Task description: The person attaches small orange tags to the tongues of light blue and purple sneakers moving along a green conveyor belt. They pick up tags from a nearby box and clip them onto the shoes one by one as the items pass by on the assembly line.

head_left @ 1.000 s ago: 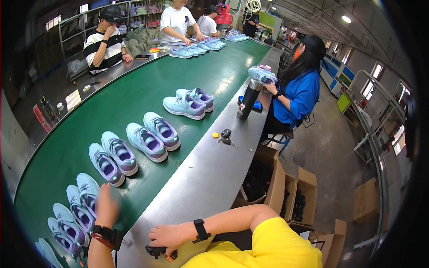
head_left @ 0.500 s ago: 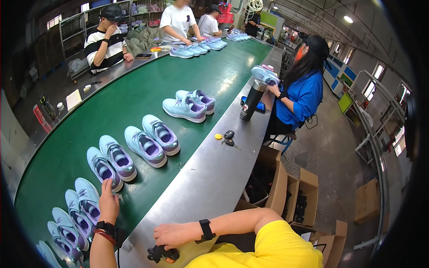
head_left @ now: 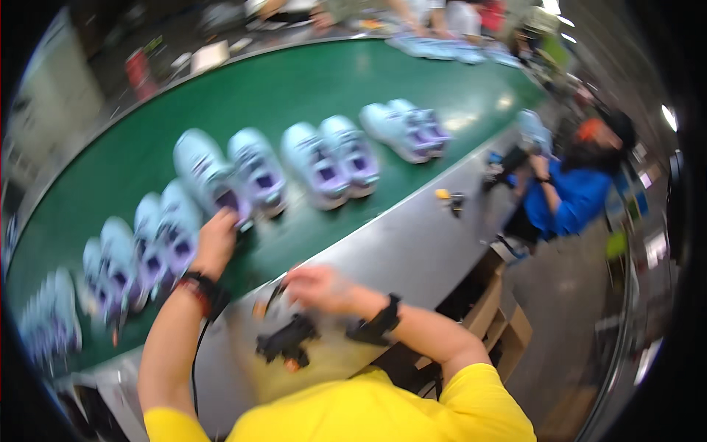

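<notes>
Left hand (head_left: 216, 241): fingers closed on the heel end of a light-blue sneaker (head_left: 200, 163) with a lilac lining, on or just over the green conveyor belt (head_left: 309, 243); blur, can't tell if the sole touches. Thumb position not clear.

Sneaker's long axis runs diagonally: toe up-left toward the belt's far side, heel down-right toward the wearer. Mate (head_left: 255, 169) just right of it, toe also to the far side, axis a bit steeper.

Right hand (head_left: 318, 289): over the metal ledge (head_left: 401, 239), fingertips pinched on a small black strip (head_left: 277, 295); orange bit (head_left: 260, 308) near its lower end. One clump of black pieces (head_left: 286, 340) on the ledge just below, can't count what's in it.

Counts, near row: 1 sneaker in hand, 5 to its right (mate + 2 pairs), 4 close on its left, then a tight bunch (head_left: 51, 317) at the left rim, too smeared to count. Far-side row (head_left: 456, 48), same.

Also: 1 key bunch with yellow tag (head_left: 443, 194) on the ledge; 1 co-worker in blue (head_left: 578, 199) at right, holding 1 light-blue shoe (head_left: 535, 129).
</notes>
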`<action>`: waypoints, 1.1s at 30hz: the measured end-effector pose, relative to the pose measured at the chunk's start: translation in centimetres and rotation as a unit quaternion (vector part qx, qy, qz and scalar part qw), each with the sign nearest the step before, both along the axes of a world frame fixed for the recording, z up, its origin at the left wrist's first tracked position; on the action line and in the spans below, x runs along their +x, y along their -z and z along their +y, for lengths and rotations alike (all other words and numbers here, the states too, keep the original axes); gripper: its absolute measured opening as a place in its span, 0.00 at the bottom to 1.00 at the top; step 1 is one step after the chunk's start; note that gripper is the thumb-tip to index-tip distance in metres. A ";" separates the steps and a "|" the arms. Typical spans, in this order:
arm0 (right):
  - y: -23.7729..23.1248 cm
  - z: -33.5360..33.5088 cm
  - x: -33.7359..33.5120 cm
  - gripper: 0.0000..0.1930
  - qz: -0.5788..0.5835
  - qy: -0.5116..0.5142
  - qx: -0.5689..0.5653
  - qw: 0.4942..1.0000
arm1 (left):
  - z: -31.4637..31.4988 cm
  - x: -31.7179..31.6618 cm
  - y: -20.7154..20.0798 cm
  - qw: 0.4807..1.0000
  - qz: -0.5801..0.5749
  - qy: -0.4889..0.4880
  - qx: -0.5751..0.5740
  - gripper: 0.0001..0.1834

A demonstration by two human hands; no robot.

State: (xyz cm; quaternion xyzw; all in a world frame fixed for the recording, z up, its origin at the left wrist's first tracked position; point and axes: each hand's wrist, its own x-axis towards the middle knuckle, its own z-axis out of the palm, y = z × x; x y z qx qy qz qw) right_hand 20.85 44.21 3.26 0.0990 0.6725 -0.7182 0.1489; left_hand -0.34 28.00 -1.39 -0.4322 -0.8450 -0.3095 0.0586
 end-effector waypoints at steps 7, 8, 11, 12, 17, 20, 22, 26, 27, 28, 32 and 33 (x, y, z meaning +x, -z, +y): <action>0.5 1.7 -3.6 0.23 0.029 0.129 0.014 0.991 | -0.8 2.8 -0.4 1.000 -0.013 -0.027 -0.002 0.07; 0.7 1.6 -4.2 0.22 0.027 0.121 0.012 0.992 | -0.8 2.8 -0.3 0.999 -0.007 -0.033 0.009 0.06; 1.1 1.3 -5.2 0.22 0.021 0.109 0.007 0.994 | -0.8 2.8 -0.5 0.999 -0.009 -0.041 0.013 0.06; 1.4 1.2 -5.4 0.22 0.020 0.107 0.006 0.994 | -0.8 2.9 -0.4 0.999 -0.011 -0.042 0.018 0.06; 2.5 0.7 -5.9 0.22 -0.005 0.080 -0.006 0.997 | -0.6 3.1 -0.4 0.998 -0.027 -0.053 0.028 0.08; 1.6 0.1 -5.9 0.20 -0.051 0.006 0.013 0.999 | -0.7 3.0 -0.5 0.998 -0.026 -0.055 0.012 0.08; 1.1 0.3 -6.6 0.19 -0.018 -0.053 0.116 0.992 | -1.0 3.1 -0.6 0.997 -0.002 -0.074 -0.003 0.07; 0.7 1.4 -7.8 0.18 -0.055 -0.060 0.045 0.996 | -1.5 2.9 -0.7 0.997 0.034 -0.065 -0.014 0.10; 0.8 1.6 -8.0 0.18 -0.074 -0.052 -0.004 0.996 | -1.6 3.0 -0.7 0.997 0.025 -0.065 -0.021 0.12; 0.8 2.0 -8.2 0.17 -0.077 -0.042 -0.041 0.995 | -1.4 3.3 -1.7 0.997 0.014 -0.066 -0.027 0.15; -0.1 2.5 -9.0 0.16 -0.067 -0.027 -0.075 0.995 | -1.2 4.3 -3.8 0.995 0.042 0.013 -0.092 0.22; -0.6 2.4 -9.3 0.15 -0.059 -0.030 -0.055 0.996 | -1.1 4.6 -4.1 0.992 0.053 0.031 -0.106 0.21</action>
